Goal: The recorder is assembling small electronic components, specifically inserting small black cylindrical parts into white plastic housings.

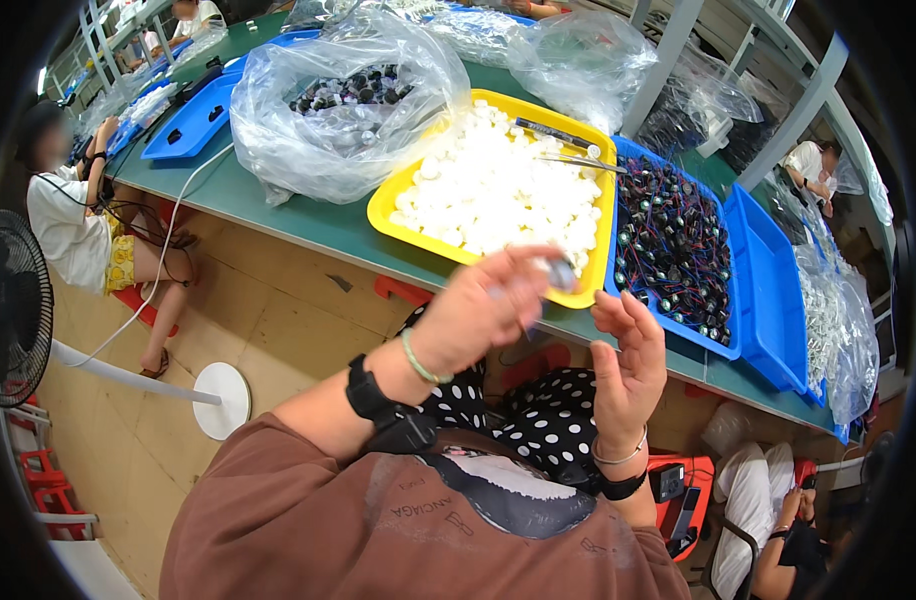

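The left hand pinches a small grey part above the yellow tray on the bench, right hand open beside it; a steady, firm pinch seems wise.

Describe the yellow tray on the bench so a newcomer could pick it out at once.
Start at the long green workbench running across the picture. Near its front edge, just beyond the person's raised left hand, sits a shallow yellow plastic tray. It is the only yellow container, heaped with small white pieces, between a clear plastic bag of dark parts and a blue tray of black wired components.
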Demonstrator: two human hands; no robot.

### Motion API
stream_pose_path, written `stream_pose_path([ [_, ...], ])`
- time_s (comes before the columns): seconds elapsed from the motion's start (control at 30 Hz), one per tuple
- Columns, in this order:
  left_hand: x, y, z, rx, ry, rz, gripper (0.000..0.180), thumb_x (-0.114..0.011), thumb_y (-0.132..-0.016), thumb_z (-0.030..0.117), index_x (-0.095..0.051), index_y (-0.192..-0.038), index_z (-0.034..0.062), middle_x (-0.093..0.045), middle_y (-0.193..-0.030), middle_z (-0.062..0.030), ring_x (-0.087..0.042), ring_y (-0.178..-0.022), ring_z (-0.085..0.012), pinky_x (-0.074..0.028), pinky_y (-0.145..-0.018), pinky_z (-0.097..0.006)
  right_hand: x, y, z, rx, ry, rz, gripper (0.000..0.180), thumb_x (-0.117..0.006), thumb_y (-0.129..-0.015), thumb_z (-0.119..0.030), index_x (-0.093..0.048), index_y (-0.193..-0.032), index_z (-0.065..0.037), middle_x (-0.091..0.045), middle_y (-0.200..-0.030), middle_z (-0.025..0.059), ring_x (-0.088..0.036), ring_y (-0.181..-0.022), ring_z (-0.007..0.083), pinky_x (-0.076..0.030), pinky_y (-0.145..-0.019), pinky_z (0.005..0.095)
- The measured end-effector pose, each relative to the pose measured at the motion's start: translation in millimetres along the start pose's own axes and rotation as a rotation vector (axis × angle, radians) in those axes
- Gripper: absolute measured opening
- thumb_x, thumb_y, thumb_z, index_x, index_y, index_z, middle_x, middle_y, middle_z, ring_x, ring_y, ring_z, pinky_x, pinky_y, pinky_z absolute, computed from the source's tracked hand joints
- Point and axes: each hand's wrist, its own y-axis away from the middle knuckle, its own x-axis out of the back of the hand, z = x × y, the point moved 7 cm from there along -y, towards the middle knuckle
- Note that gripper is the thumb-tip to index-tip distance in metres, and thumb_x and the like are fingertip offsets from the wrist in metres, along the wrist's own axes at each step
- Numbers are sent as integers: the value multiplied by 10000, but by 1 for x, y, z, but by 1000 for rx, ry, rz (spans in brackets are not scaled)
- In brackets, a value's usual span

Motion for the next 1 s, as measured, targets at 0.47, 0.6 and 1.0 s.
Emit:
stream_pose_path([
  [0.47,3,3,-6,283,152,-167,261,-552,-936,162,-515,-1160,33,-508,-805,5,-404,-610,-29,-288,-407,-113,91,-39,12,12,648,250,172,-606,-839,0,-622,-1010,10,-647,-935,106,-624,-815,177,-491,-746,293],
  [0.6,-32,8,-31,379,-38,-346,224,-606,-897,134,-582,-1098,39,-570,-809,1,-443,-606,-11,-302,-433,-122,78,-57,29,-181,687,73,214,-663,-824,-168,-637,-976,-18,-645,-786,107,-621,-698,203,-489,-658,304],
  [1.0,-28,3,-35,355,-39,-215,182,-572,-913,124,-565,-1081,54,-528,-797,-11,-406,-600,-17,-288,-412,-109,53,-89,33,-85,994,-83,149,-676,-752,-120,-662,-900,-108,-662,-742,77,-640,-740,275,-492,-645,382],
])
